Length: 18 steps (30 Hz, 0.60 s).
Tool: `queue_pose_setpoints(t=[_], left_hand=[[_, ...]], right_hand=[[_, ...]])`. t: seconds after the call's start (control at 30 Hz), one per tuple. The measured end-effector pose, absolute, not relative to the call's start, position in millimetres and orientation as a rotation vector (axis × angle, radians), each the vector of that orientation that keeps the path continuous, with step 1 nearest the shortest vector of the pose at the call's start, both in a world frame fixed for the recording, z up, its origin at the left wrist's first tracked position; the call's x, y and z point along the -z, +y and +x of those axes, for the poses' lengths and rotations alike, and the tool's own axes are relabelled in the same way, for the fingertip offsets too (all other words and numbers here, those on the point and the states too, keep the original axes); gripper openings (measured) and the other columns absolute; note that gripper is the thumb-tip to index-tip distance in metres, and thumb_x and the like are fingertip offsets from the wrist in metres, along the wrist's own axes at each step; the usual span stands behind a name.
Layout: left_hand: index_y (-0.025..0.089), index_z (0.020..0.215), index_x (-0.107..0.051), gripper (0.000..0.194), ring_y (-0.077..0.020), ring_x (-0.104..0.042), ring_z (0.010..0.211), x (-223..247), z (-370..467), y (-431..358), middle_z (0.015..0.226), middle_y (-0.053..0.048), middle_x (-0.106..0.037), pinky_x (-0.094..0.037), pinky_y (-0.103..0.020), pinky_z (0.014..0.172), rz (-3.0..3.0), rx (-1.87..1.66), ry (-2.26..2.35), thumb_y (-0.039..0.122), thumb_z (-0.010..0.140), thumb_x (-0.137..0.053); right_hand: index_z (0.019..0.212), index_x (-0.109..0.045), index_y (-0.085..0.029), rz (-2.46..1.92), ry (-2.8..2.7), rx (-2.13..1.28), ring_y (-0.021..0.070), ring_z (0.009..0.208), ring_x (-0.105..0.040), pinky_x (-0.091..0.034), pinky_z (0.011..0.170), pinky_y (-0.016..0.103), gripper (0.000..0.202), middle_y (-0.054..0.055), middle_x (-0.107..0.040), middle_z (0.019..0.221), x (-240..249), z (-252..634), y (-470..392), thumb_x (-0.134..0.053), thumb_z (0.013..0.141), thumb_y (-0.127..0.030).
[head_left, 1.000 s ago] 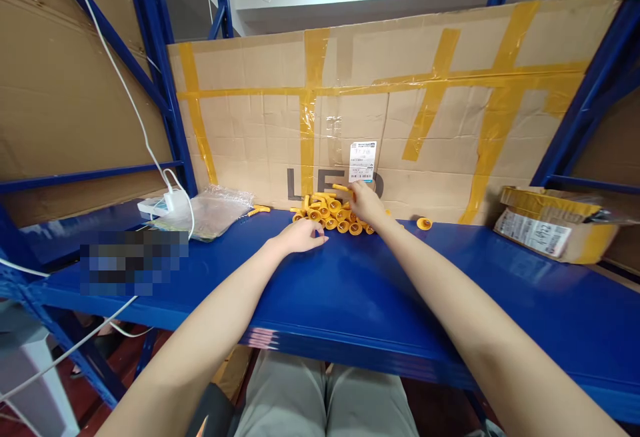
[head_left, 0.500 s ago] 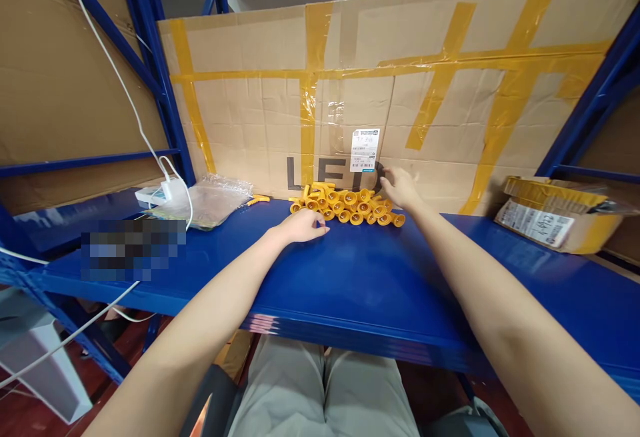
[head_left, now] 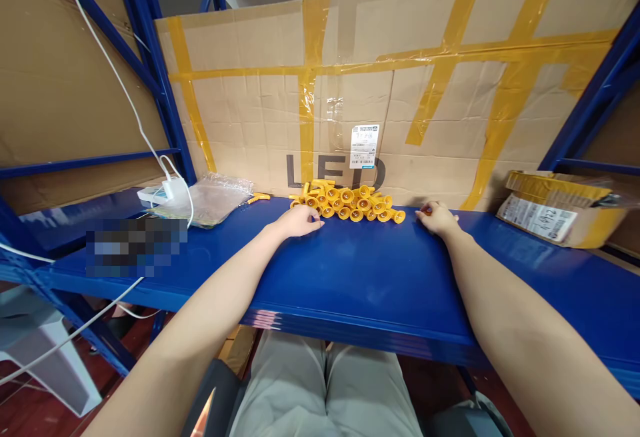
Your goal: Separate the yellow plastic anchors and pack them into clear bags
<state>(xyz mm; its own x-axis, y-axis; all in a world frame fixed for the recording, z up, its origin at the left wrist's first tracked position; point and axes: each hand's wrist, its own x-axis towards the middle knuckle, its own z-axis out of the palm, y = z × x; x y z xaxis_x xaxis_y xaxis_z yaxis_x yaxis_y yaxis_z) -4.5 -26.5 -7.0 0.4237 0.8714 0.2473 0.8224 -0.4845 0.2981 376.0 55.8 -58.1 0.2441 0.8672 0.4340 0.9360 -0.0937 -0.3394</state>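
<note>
Several yellow cup-ended pieces (head_left: 357, 214) lie stacked in a pile at the back of the blue table (head_left: 360, 277), most with their round openings facing me. My left hand (head_left: 299, 221) rests on the table at the pile's front left, fingers curled loosely and a little apart, nothing seen in it. To the right of the pile, apart from it, my right hand (head_left: 438, 218) is low over the table with its fingers pressed together. A small dark orange bit shows at its fingertips, too small to name.
Behind stands a large taped cardboard sheet (head_left: 250, 117). A clear plastic bag (head_left: 215, 198), a white adapter (head_left: 173, 189) with cables, and a small yellow piece (head_left: 259, 198) are on the left. An open carton (head_left: 555, 214) sits at the right.
My right hand has moved right and down from above the pile's right end to the table beside it. My left hand has shifted slightly; the pile's top right looks a little different.
</note>
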Motion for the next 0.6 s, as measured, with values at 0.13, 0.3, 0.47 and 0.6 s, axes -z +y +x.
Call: queue_pose_setpoints(t=[0.13,0.3,0.47,0.6], left_hand=[[0.017,0.076,-0.069,0.026,-0.0154,-0.058,0.056,11.0,-13.5,-18.1,0.062,-0.001,-0.065,-0.043,-0.025,0.059,2.508,-0.614,1.595,0.037,0.079,-0.053],[0.016,0.075,-0.068,0.025,-0.0155,-0.059,0.056,12.6,-17.2,-16.1,0.061,-0.001,-0.065,-0.046,-0.025,0.060,2.455,-0.644,1.598,0.036,0.079,-0.054],[0.016,0.074,-0.068,0.024,-0.0146,-0.059,0.054,11.6,-14.9,-18.7,0.061,-0.001,-0.065,-0.047,-0.025,0.060,2.463,-0.634,1.548,0.034,0.080,-0.053],[0.015,0.074,-0.068,0.025,-0.0140,-0.058,0.052,11.0,-14.7,-19.4,0.060,-0.001,-0.065,-0.048,-0.025,0.059,2.471,-0.632,1.519,0.034,0.080,-0.053]], right_hand=[[0.114,-0.057,-0.023,-2.003,-1.621,0.049,0.0291,0.107,-0.055,-0.028,0.099,0.063,0.034,0.013,-0.049,0.128,53.3,372.2,50.0,-0.047,0.085,-0.038],[0.115,-0.057,-0.022,-2.037,-1.622,0.035,0.0292,0.108,-0.054,-0.030,0.099,0.059,0.037,0.013,-0.044,0.131,49.9,366.7,46.1,-0.048,0.084,-0.040],[0.092,-0.062,-0.016,-2.083,-1.563,0.060,0.0258,0.094,-0.060,-0.042,0.092,0.047,0.026,0.014,-0.051,0.120,48.8,368.1,42.8,-0.047,0.084,-0.036],[0.100,-0.061,-0.012,-2.112,-1.466,0.073,0.0271,0.097,-0.061,-0.048,0.084,0.037,0.028,0.018,-0.056,0.114,48.2,371.9,43.1,-0.049,0.083,-0.031]])
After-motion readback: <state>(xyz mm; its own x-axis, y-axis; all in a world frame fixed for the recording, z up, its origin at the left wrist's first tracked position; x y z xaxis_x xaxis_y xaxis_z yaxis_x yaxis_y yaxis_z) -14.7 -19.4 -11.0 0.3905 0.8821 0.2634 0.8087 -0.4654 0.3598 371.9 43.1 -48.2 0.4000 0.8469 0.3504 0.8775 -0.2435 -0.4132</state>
